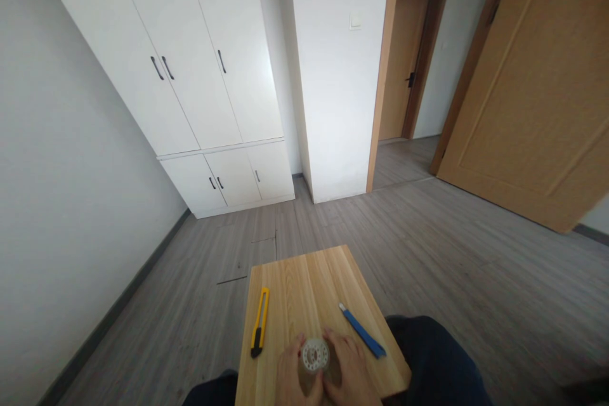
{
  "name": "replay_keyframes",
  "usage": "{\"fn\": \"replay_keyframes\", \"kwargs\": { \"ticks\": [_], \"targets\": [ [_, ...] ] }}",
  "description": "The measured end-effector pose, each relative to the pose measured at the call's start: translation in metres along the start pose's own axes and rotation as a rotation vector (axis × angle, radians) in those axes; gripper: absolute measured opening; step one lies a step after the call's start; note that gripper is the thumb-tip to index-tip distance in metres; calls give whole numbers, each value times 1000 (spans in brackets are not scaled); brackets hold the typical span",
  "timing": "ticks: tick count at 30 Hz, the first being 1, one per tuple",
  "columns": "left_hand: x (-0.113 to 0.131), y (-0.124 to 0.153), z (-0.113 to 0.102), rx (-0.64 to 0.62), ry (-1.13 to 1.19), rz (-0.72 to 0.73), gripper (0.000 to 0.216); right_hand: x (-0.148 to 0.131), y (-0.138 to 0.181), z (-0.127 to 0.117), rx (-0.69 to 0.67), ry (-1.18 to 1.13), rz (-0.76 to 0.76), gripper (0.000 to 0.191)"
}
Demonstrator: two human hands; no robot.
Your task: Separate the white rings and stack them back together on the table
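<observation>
Head cam shot: I've got both hands on a small clear tape roll [314,355] at the near edge of the wooden counter [304,279]. My left hand [292,377] and right hand [349,371] each have a narrow grip closed around its sides. Yellow utility knife [259,321] lies along the left edge, blue pen [362,331] near the right edge, both apart from my hands.

One yellow knife [259,330] left of the hands, one blue knife [363,330] to their right, one clear spool [314,355] between two hands [323,371]
</observation>
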State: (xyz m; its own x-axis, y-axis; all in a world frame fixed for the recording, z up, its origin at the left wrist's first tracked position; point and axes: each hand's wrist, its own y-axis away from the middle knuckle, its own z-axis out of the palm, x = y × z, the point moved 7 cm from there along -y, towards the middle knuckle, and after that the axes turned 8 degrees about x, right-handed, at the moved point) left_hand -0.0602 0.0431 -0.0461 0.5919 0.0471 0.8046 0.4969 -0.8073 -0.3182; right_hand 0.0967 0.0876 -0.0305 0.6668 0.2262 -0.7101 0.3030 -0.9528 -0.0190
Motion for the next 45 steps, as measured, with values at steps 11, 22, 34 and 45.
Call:
{"fn": "replay_keyframes", "kwargs": {
  "ticks": [11,22,34,45],
  "targets": [
    [7,2,18,-73,-5,25,57,15,5,1,85,-107,-55,64],
    [0,4,20,-115,-42,65,55,17,7,3,103,-68,-61,62],
    [-3,3,21,-139,-41,18,54,21,6,6,69,-63,-95,60],
    [3,1,20,-196,-167,9,60,19,5,6,10,-57,-74,63]
  ]
}}
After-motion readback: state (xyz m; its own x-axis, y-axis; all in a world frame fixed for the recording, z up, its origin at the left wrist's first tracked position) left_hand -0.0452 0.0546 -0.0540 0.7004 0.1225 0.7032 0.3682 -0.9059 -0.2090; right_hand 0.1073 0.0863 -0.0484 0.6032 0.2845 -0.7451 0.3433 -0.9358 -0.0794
